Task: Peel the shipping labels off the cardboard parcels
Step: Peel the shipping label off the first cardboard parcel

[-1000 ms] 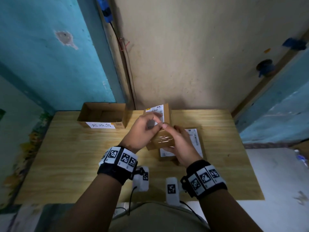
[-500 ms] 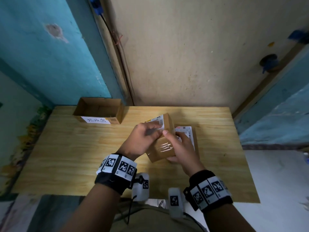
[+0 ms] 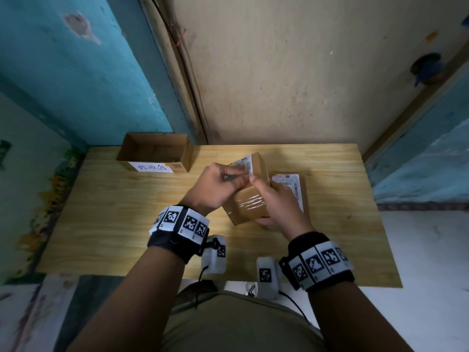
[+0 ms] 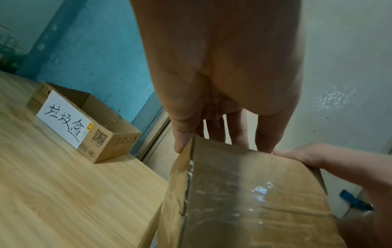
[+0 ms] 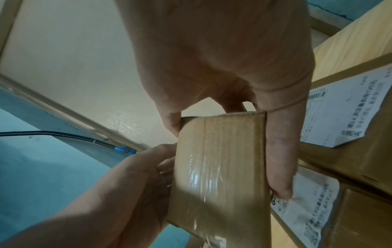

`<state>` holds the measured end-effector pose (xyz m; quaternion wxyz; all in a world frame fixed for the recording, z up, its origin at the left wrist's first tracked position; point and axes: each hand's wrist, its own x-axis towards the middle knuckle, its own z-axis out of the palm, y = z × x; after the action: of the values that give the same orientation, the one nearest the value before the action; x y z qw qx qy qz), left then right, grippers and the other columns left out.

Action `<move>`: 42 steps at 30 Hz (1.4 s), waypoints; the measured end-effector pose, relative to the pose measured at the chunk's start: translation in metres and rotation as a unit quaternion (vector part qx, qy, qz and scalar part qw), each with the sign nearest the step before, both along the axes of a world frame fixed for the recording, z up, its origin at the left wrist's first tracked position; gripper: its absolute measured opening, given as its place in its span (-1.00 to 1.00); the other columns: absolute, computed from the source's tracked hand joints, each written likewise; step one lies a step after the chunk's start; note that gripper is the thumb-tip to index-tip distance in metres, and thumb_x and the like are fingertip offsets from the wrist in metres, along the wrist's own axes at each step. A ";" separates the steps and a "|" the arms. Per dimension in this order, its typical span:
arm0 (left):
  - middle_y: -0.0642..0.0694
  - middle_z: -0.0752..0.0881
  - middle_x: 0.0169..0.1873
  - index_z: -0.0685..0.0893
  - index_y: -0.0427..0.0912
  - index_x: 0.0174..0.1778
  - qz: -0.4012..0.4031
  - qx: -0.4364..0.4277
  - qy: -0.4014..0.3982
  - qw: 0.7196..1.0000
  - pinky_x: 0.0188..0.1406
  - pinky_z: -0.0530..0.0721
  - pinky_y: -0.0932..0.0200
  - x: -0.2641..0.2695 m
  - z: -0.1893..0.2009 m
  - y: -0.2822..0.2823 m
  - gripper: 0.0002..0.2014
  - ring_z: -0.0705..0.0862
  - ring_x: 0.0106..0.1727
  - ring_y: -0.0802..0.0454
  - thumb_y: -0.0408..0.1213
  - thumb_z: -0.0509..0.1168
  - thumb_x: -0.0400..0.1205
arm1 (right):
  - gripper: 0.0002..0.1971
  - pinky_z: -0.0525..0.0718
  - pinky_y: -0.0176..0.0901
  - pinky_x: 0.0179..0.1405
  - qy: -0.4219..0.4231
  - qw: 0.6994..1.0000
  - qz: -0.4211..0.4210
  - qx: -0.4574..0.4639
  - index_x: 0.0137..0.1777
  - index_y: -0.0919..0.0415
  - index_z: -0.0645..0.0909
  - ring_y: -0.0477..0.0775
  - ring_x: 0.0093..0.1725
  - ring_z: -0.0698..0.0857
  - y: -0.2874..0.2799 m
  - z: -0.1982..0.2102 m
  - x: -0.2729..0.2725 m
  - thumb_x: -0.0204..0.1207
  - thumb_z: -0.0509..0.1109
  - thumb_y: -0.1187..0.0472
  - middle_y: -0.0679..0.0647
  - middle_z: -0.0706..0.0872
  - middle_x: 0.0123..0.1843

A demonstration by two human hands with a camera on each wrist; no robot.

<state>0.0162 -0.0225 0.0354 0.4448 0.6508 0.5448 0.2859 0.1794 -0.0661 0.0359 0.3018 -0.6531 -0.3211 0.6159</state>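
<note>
While left hand [image 3: 220, 184] pinches label [image 3: 244, 163] and right hand [image 3: 278, 203] grips parcel [image 3: 250, 199], a fast pull may tear it.

Readable text: white paper sign [image 4: 62, 119] on the open cardboard box [image 4: 118, 134] by the wall, handwritten 垃圾盒. Same box face has a QR code [image 4: 99, 137] and a CCC mark [image 4: 91, 153]. Shipping label [image 5: 339, 115] on the parcel beside my right hand: barcode, a line partly reading 720元, rest blurred. Label [image 3: 243, 162] on the parcel I'm holding: print too small to read.
</note>
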 end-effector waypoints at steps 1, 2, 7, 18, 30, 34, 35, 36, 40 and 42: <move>-0.06 0.72 0.31 0.79 -0.18 0.22 -0.002 -0.003 -0.005 1.000 0.30 0.49 0.54 -0.001 -0.001 0.000 -0.76 0.61 0.38 0.25 -0.28 0.42 0.64 | -0.49 0.89 0.19 0.07 0.002 1.000 -0.003 -0.004 0.31 0.04 0.72 0.13 0.16 0.84 0.000 0.000 0.000 0.53 0.49 -0.29 0.09 0.87 0.15; -0.07 0.72 0.32 0.80 -0.17 0.22 -0.003 -0.005 -0.009 1.000 0.35 0.50 0.48 -0.001 -0.001 0.001 -0.76 0.60 0.39 0.24 -0.28 0.42 0.64 | -0.47 0.90 0.18 0.05 0.004 1.000 -0.005 -0.006 0.31 0.05 0.73 0.14 0.16 0.84 0.001 0.001 0.000 0.51 0.51 -0.30 0.10 0.86 0.16; -0.05 0.72 0.32 0.80 -0.14 0.21 0.005 -0.015 -0.013 1.000 0.39 0.50 0.39 -0.003 0.000 0.003 -0.77 0.59 0.41 0.24 -0.28 0.40 0.66 | -0.28 0.91 0.19 -0.01 0.002 1.000 -0.011 -0.020 0.41 0.03 0.57 0.16 0.18 0.82 0.005 0.003 -0.002 0.38 0.58 -0.38 0.07 0.81 0.23; -0.07 0.71 0.34 0.80 -0.16 0.21 0.005 -0.029 -0.045 0.999 0.43 0.58 0.17 -0.008 -0.001 -0.002 -0.77 0.62 0.42 0.15 -0.31 0.39 0.65 | -0.41 0.90 0.06 -0.14 0.008 1.000 -0.012 0.025 0.42 -0.15 0.60 0.00 0.09 0.84 0.002 -0.002 -0.012 0.46 0.54 -0.38 -0.06 0.82 0.19; -0.06 0.79 0.19 0.84 -0.26 0.10 0.039 -0.046 -0.077 0.995 0.29 0.56 0.43 -0.012 0.003 0.000 -0.82 0.63 0.33 0.35 -0.32 0.38 0.66 | -0.86 0.81 0.25 0.24 -0.041 0.994 -0.021 0.103 -0.11 -0.49 0.58 -0.01 0.11 0.81 0.008 0.005 -0.019 0.49 0.44 -0.41 -0.21 0.81 0.03; -0.12 0.82 0.08 0.83 -0.42 -0.01 0.057 -0.013 -0.150 0.987 0.28 0.60 0.38 -0.011 -0.001 -0.009 -0.85 0.70 0.27 0.28 -0.40 0.43 0.62 | -0.90 0.83 0.27 0.19 -0.053 0.992 -0.019 0.109 -0.18 -0.48 0.59 0.03 0.08 0.83 0.006 0.003 -0.019 0.49 0.45 -0.34 -0.15 0.84 0.00; -0.15 0.83 0.07 0.83 -0.45 -0.03 0.066 -0.004 -0.163 0.984 0.29 0.63 0.30 -0.011 -0.002 -0.010 -0.85 0.73 0.26 0.18 -0.42 0.45 0.60 | -0.92 0.83 0.27 0.18 -0.058 0.992 -0.018 0.113 -0.20 -0.53 0.60 0.03 0.08 0.83 0.005 0.001 -0.020 0.43 0.43 -0.38 -0.14 0.85 -0.01; -0.17 0.84 0.06 0.83 -0.47 -0.06 0.070 0.001 -0.173 0.982 0.29 0.65 0.25 -0.011 -0.002 -0.012 -0.86 0.75 0.24 0.12 -0.43 0.46 0.58 | -0.93 0.83 0.27 0.18 -0.060 0.992 -0.016 0.113 -0.21 -0.57 0.61 0.03 0.07 0.83 0.004 0.000 -0.022 0.38 0.41 -0.41 -0.12 0.86 -0.01; -0.18 0.83 0.09 0.81 -0.50 -0.07 0.074 -0.019 -0.191 0.979 0.26 0.65 0.27 -0.011 -0.004 -0.013 -0.87 0.76 0.23 0.08 -0.46 0.44 0.59 | -0.96 0.84 0.27 0.16 -0.065 0.991 -0.025 0.117 -0.20 -0.62 0.63 0.03 0.04 0.85 0.000 0.001 -0.022 0.42 0.45 -0.35 -0.11 0.88 -0.04; -0.15 0.82 0.13 0.81 -0.50 -0.05 0.071 -0.032 -0.189 0.979 0.28 0.65 0.26 -0.012 -0.006 -0.014 -0.86 0.74 0.25 0.09 -0.45 0.42 0.61 | -0.79 0.84 0.27 0.18 -0.061 0.991 -0.028 0.115 -0.27 -0.69 0.61 0.02 0.05 0.84 -0.002 0.001 -0.021 0.51 0.48 -0.25 -0.14 0.86 -0.04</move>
<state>0.0045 -0.0361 0.0296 0.5395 0.5298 0.5043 0.4170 0.1584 -0.0683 0.0373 0.3717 -0.6593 -0.3888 0.5253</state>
